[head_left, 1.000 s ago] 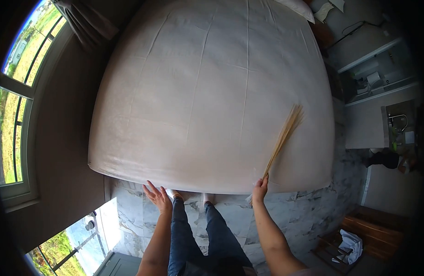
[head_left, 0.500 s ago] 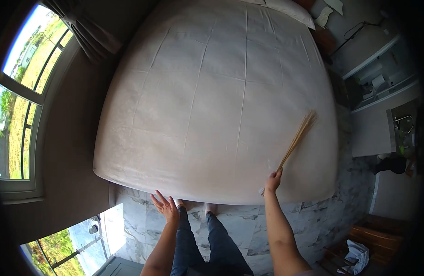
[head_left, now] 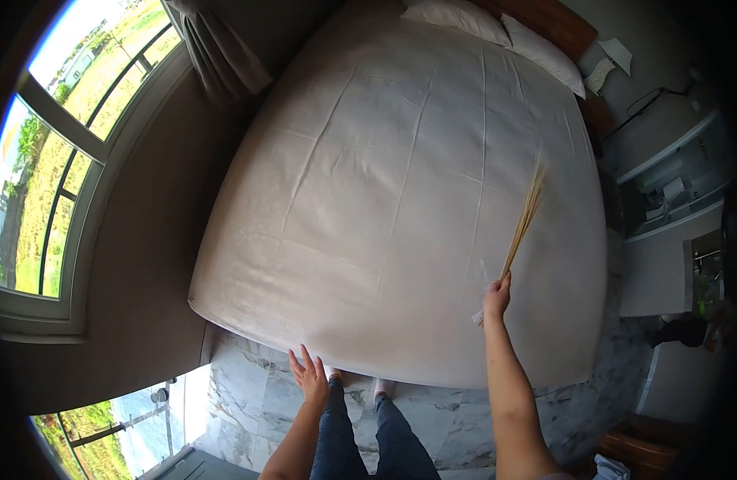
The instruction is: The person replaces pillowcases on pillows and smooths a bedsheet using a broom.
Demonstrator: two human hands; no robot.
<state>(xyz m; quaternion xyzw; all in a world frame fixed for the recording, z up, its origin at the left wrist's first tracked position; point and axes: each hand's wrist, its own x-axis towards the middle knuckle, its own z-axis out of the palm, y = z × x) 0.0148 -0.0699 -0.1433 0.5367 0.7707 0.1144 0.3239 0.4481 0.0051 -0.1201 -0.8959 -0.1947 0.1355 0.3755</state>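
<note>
My right hand (head_left: 497,301) grips the bound end of a stick broom (head_left: 521,228), a thin bundle of straw-coloured bristles. A bit of clear or whitish plastic shows around the handle by my fingers. The bristles point away from me over the right side of a bed with a pale fitted sheet (head_left: 344,240). My left hand (head_left: 309,376) hovers by the near edge of the mattress, fingers spread, holding nothing. Creases run lengthwise and across the sheet.
Two pillows (head_left: 460,20) lie at the far end against a wooden headboard (head_left: 554,28). A curtain (head_left: 220,52) and window stand left. My feet are on the marble-look floor (head_left: 432,408) at the bed's foot. At lower right is a brown wooden piece of furniture (head_left: 644,444).
The view has tilted, so more pillows and headboard show. My right hand still holds the broom, its bristles now pointing more straight ahead. My left hand stays spread near the bed's edge.
</note>
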